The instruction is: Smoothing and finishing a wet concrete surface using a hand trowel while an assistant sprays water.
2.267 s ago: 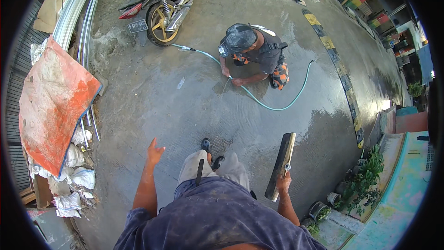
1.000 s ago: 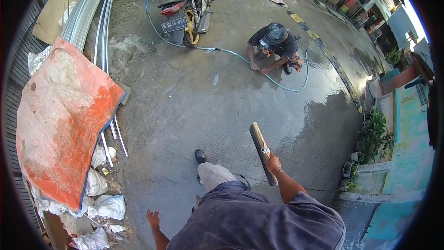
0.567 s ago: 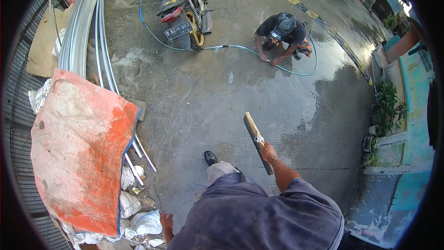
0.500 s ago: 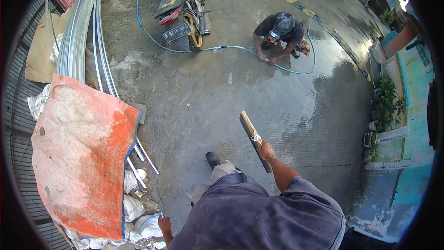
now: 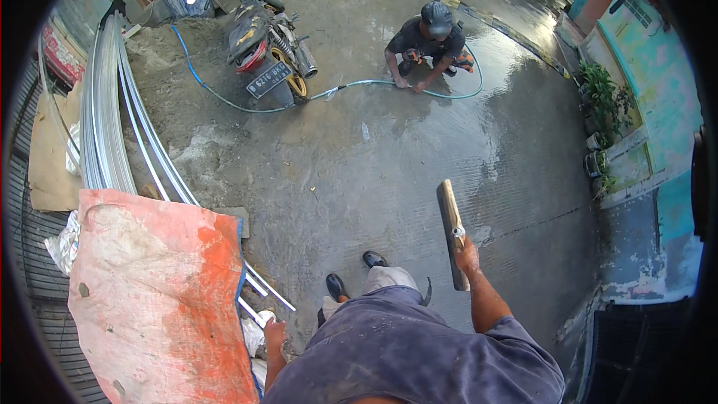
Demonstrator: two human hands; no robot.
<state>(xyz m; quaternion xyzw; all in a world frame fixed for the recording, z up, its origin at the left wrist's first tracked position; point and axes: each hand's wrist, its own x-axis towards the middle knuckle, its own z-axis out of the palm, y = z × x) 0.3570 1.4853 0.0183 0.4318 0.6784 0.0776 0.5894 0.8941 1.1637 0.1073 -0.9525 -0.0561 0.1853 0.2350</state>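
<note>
My right hand (image 5: 467, 256) is closed around the middle of a floor squeegee head (image 5: 453, 233), a long wooden bar with a dark strip along one side and a metal fitting at its centre. The bar is held in the air above the wet concrete. At my left side, my left hand (image 5: 275, 333) hangs low beside the blue-edged orange tarp (image 5: 161, 284). It seems to hold nothing, its fingers loosely apart. Pale metal strips (image 5: 258, 280) stick out from under the tarp close to that hand.
Ahead, a person (image 5: 430, 43) crouches, both hands at a green hose (image 5: 366, 83). A parked motorcycle (image 5: 269, 45) stands left of them. Long metal profiles (image 5: 105, 105) lie at far left. A bottle (image 5: 365, 132) lies on the ground. Potted plants (image 5: 604, 97) line the right wall.
My right hand has moved right with the squeegee head, now more upright. My view has shifted, and both my boots now show. The crouching person's head has tilted down further.
</note>
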